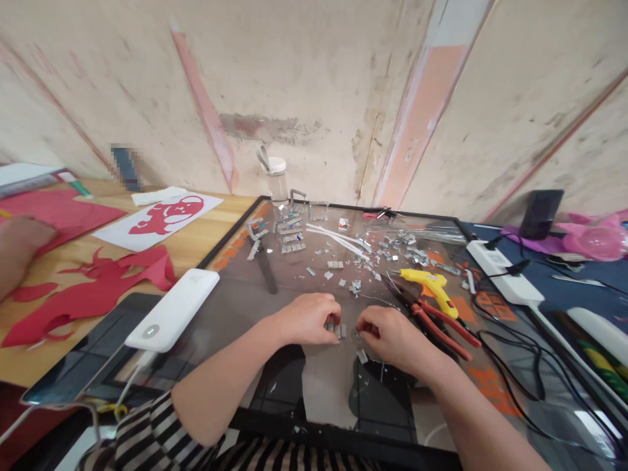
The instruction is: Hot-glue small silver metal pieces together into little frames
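Brown and glossy, my bench (235, 307) spread beneath my left hand (310, 318), fingers bent around a grey block (342, 331), and right hand (392, 330), fingers curled beside it; any pinch was hidden. Behind stood a lidded jar (278, 185), contents unclear. Several pieces (293, 248) looked joined; loose bits (336, 264) lay scattered, unjoined.

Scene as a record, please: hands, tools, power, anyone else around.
left hand: at small grey pieces
right hand: fingers pinched nearby; contents unclear
tools: yellow glue gun, red-handled pliers, right side
power: white power strip, far right
other person: hand at red paper, left edge
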Tool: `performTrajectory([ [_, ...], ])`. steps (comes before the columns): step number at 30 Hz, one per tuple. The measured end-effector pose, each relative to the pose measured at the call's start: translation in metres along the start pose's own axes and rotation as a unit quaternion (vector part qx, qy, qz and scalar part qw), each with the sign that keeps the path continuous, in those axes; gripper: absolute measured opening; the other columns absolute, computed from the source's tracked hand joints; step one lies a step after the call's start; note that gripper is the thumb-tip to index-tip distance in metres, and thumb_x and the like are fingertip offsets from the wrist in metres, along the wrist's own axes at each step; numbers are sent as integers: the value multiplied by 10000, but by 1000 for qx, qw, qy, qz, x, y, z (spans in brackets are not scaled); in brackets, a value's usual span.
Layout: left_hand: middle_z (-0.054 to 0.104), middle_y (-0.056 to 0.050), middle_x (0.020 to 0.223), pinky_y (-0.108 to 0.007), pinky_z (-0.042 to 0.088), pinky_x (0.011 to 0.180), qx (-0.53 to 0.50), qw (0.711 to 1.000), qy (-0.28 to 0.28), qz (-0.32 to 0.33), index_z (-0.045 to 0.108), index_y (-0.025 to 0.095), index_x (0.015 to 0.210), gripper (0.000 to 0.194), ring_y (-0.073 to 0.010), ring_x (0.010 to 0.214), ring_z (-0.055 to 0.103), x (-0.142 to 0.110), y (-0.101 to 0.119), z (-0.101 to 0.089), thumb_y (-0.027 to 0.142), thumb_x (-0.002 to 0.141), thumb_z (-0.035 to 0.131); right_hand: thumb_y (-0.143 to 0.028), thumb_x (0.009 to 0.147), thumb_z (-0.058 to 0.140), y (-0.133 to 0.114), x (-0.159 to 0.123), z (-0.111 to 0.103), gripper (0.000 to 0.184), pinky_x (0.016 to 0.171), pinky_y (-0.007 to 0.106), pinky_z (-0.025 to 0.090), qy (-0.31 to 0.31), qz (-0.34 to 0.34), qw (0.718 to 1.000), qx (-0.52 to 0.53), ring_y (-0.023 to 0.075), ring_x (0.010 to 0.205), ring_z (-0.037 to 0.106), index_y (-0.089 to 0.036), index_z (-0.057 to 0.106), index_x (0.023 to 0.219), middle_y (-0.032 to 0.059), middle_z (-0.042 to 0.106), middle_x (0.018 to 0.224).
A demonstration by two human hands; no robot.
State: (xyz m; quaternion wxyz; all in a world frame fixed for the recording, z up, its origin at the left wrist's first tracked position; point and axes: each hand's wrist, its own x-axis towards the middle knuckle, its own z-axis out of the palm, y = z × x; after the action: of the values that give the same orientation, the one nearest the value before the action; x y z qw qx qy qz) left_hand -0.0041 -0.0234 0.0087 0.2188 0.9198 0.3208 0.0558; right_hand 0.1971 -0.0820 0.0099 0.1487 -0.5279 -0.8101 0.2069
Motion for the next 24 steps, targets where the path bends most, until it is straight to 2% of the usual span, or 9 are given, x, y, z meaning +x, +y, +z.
performTrajectory([
  [6, 572, -5, 785, -233, 381, 625, -8, 1000, 7, -16, 644, 198, 790, 186, -154, 710, 560, -1, -2, -3, 307, 646, 688, -58, 698, 490, 1, -1, -3, 210, 566, 219, 371, 14, -12, 1000, 22, 129, 618, 518, -188, 625, 792, 3, 598, 705],
  [9, 575, -8, 811, -240, 385, 624, -11, 1000, 13, -18, 649, 200, 841, 261, -158, 709, 559, -1, -2, -3, 347, 634, 708, -69, 705, 500, 4, -1, -3, 220, 573, 227, 388, 11, -14, 999, 47, 134, 627, 530, -192, 651, 806, 9, 610, 714],
  [11, 581, -17, 857, -246, 393, 628, -19, 999, 30, -12, 645, 202, 913, 353, -165, 727, 559, -1, -2, -3, 391, 626, 724, -88, 714, 504, 5, 0, -2, 203, 590, 239, 402, 19, -1, 997, 81, 141, 643, 545, -197, 665, 774, 12, 628, 713],
  [13, 586, -26, 896, -251, 407, 654, -37, 997, 62, 11, 638, 203, 959, 377, -170, 768, 560, 0, 0, -4, 395, 646, 722, -127, 728, 514, 5, 2, 0, 169, 584, 246, 413, 38, 44, 987, 150, 139, 623, 550, -197, 666, 752, 8, 639, 693],
  [15, 593, -31, 897, -257, 420, 700, -66, 992, 101, 44, 636, 203, 962, 318, -172, 814, 557, 0, 4, -4, 365, 695, 697, -188, 734, 542, 5, 4, 0, 116, 523, 238, 408, 53, 109, 958, 259, 120, 539, 526, -192, 654, 762, -10, 621, 629],
  [17, 600, -34, 876, -265, 430, 741, -107, 981, 142, 71, 630, 201, 962, 281, -168, 828, 554, 1, 9, -3, 352, 729, 675, -254, 720, 590, 3, 6, 0, 93, 459, 218, 388, 56, 156, 909, 382, 95, 464, 485, -182, 637, 757, -30, 582, 571],
  [21, 611, -36, 830, -264, 450, 738, -186, 957, 205, 85, 623, 184, 957, 258, -147, 764, 560, 1, 18, 0, 332, 750, 662, -335, 655, 694, -3, 7, -2, 198, 434, 193, 380, 47, 171, 812, 556, 70, 453, 479, -162, 624, 720, -24, 588, 599],
  [24, 617, -31, 784, -241, 455, 697, -221, 945, 225, 86, 640, 173, 902, 180, -128, 716, 569, 1, 21, 1, 301, 777, 635, -344, 629, 732, -5, 7, -1, 236, 420, 180, 364, 41, 175, 783, 595, 62, 442, 471, -155, 619, 715, -34, 572, 566],
])
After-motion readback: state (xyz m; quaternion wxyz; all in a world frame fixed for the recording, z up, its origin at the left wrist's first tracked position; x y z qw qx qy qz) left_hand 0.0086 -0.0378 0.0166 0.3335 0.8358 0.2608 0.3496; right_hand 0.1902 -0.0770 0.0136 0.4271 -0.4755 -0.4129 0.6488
